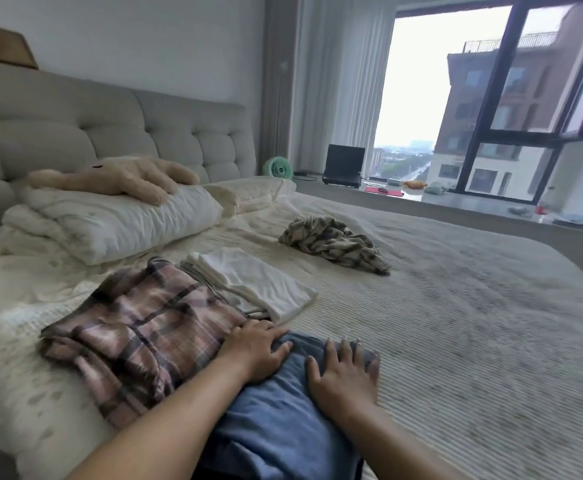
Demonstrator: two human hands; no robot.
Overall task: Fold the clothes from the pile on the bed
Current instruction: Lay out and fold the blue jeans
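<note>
On blue garment (pixel 276 420), both flat grips

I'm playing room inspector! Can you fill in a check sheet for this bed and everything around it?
Surface: bed, ribbed cream cover.
Job's things: blue garment under both hands; pink plaid garment and white folded stack beside it; crumpled striped garment farther off, unfolded.
Clutter: plush toy on pillow.
Grippers: left hand and right hand flat, fingers straight.
Cables: nothing seen clearly.
Surroundings: green fan, laptop, window.
</note>
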